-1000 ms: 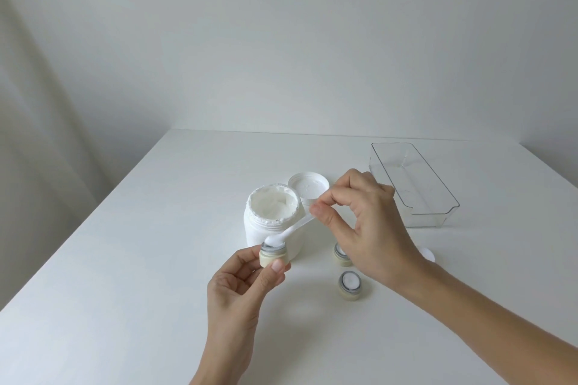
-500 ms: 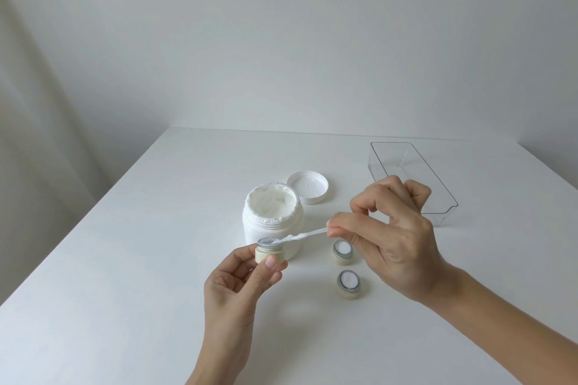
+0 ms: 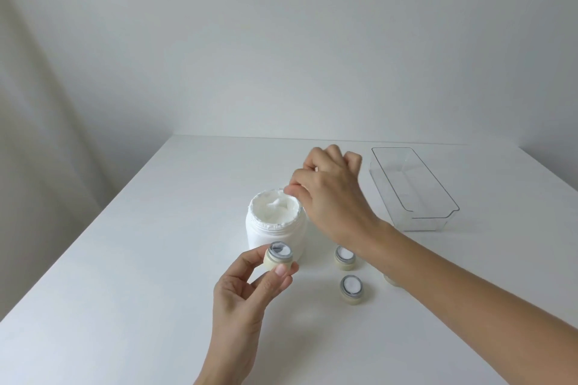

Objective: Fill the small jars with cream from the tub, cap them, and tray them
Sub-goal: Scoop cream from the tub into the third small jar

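The left hand (image 3: 247,287) pinches a small jar (image 3: 279,256) between thumb and fingers, just in front of the tub (image 3: 275,225). The right hand (image 3: 331,197) hangs over the tub's right rim, fingers curled and pinched together — on what, I cannot tell. Two jars (image 3: 345,257) (image 3: 352,288) stand under its wrist; the tray (image 3: 416,191) lies right of it.

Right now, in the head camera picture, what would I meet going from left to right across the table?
Left hand holding a small jar → open cream tub → right hand above its rim → two open jars on the table → clear tray.
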